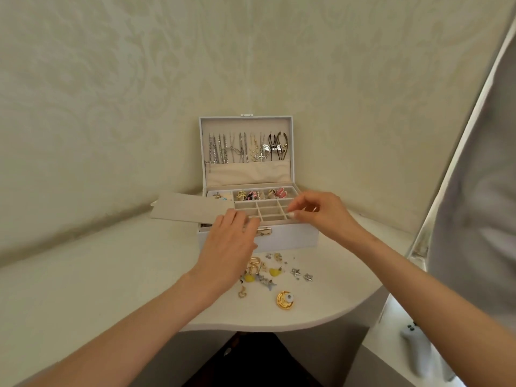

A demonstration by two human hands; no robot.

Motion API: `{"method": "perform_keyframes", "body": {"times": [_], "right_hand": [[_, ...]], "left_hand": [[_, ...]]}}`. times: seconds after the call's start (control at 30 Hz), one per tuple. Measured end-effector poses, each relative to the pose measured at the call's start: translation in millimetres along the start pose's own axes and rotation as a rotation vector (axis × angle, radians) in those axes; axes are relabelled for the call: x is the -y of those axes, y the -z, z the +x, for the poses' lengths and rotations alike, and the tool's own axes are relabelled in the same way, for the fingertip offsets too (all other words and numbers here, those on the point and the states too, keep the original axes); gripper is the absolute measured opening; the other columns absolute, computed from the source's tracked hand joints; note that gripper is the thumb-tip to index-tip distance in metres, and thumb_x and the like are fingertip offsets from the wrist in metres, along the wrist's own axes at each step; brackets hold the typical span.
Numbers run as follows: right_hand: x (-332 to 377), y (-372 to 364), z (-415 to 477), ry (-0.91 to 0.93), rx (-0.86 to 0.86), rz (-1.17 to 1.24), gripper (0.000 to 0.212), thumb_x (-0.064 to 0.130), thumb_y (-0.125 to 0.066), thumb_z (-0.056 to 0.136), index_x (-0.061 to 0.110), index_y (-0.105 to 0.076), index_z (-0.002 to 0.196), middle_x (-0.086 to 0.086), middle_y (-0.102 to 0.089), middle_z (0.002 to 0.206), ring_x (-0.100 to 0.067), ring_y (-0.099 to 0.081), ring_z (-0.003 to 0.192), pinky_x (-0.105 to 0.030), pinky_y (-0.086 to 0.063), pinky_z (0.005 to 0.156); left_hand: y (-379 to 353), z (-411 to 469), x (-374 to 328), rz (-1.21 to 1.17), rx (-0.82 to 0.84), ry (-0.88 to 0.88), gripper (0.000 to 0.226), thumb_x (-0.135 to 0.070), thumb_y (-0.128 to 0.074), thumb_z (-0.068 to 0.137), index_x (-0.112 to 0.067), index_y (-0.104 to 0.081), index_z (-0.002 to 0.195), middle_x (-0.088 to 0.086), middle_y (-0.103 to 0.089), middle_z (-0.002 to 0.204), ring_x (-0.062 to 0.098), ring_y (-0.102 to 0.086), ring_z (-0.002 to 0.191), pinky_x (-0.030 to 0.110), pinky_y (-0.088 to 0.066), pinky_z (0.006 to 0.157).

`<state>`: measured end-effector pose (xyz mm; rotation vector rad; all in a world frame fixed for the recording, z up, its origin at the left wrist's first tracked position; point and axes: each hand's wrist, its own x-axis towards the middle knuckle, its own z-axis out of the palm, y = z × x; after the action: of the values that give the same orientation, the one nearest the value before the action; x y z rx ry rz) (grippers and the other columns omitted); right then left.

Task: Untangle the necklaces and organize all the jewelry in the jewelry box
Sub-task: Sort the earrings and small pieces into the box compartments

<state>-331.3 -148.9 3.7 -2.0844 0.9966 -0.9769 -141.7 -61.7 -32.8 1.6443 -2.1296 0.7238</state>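
Note:
A white jewelry box (287, 238) stands open on the white table (111, 275). Several necklaces (245, 148) hang in a row inside its raised lid. Earrings (261, 194) fill the tray's back compartments; the small square ones (265, 212) look bare. My left hand (229, 241) rests palm down on the box's front left corner, touching a beige flap (190, 209) that sticks out to the left. My right hand (321, 212) hovers over the tray's right edge with thumb and forefinger pinched; anything between them is too small to see. Loose jewelry (275, 272) lies in front of the box.
A round gold piece (285, 300) lies nearest the table's curved front edge, with silver stars (301, 274) to its upper right. Patterned wallpaper closes the corner behind the box. A white curtain (474, 191) hangs at the right.

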Motion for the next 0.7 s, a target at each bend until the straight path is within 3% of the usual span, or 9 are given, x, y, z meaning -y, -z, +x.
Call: {"method": "perform_keyframes", "body": {"times": [0.1, 0.13, 0.27, 0.4, 0.5, 0.7], "right_hand": [[14, 2, -20, -0.012, 0.472, -0.030, 0.004, 0.015, -0.074, 0.079, 0.014, -0.071, 0.082, 0.007, -0.067, 0.071, -0.001, -0.057, 0.062, -0.016, -0.045, 0.058], [15, 0, -26, -0.018, 0.570, -0.080, 0.011, 0.019, -0.076, 0.078, 0.014, -0.071, 0.086, 0.009, -0.067, 0.073, 0.001, -0.055, 0.062, -0.016, -0.043, 0.058], [14, -14, -43, 0.005, 0.759, -0.240, 0.025, 0.032, -0.077, 0.075, 0.027, -0.068, 0.098, 0.011, -0.062, 0.085, 0.004, -0.049, 0.070, -0.013, -0.037, 0.066], [10, -24, -53, 0.030, 0.773, -0.314, 0.025, 0.031, -0.075, 0.078, 0.026, -0.067, 0.101, 0.004, -0.063, 0.098, 0.002, -0.048, 0.076, -0.011, -0.035, 0.068], [9, -26, -53, 0.027, 0.732, -0.334, 0.023, 0.029, -0.075, 0.079, 0.024, -0.067, 0.100, 0.002, -0.063, 0.100, -0.004, -0.049, 0.079, -0.019, -0.040, 0.073], [6, -23, -50, 0.051, 0.656, -0.291, 0.017, 0.020, -0.074, 0.079, 0.029, -0.066, 0.091, 0.010, -0.060, 0.089, 0.002, -0.048, 0.069, -0.012, -0.037, 0.064]], "left_hand": [[7, -10, 0, -0.373, 0.081, -0.054, 0.019, -0.032, -0.067, 0.081, -0.021, -0.058, 0.094, -0.015, -0.052, 0.092, 0.002, -0.039, 0.086, 0.018, -0.031, 0.072], [7, -14, 0, -0.456, 0.145, -0.039, 0.017, -0.033, -0.065, 0.083, -0.023, -0.057, 0.094, -0.021, -0.048, 0.089, -0.003, -0.037, 0.084, 0.016, -0.032, 0.072], [8, -24, 4, -0.508, 0.229, -0.006, 0.013, -0.030, -0.066, 0.084, -0.027, -0.056, 0.093, -0.027, -0.044, 0.083, -0.007, -0.040, 0.084, 0.010, -0.033, 0.074], [10, -24, 15, -0.497, 0.269, 0.110, 0.018, -0.015, -0.063, 0.086, -0.031, -0.057, 0.090, -0.021, -0.056, 0.086, -0.003, -0.049, 0.084, 0.018, -0.043, 0.074], [15, -24, 24, -0.484, 0.264, 0.201, 0.018, -0.010, -0.061, 0.087, -0.028, -0.060, 0.089, -0.019, -0.059, 0.083, -0.001, -0.055, 0.081, 0.021, -0.046, 0.073], [24, -41, 46, -0.328, 0.291, 0.296, 0.015, -0.019, -0.064, 0.085, -0.032, -0.056, 0.083, -0.018, -0.058, 0.088, 0.001, -0.053, 0.086, 0.020, -0.039, 0.070]]}}
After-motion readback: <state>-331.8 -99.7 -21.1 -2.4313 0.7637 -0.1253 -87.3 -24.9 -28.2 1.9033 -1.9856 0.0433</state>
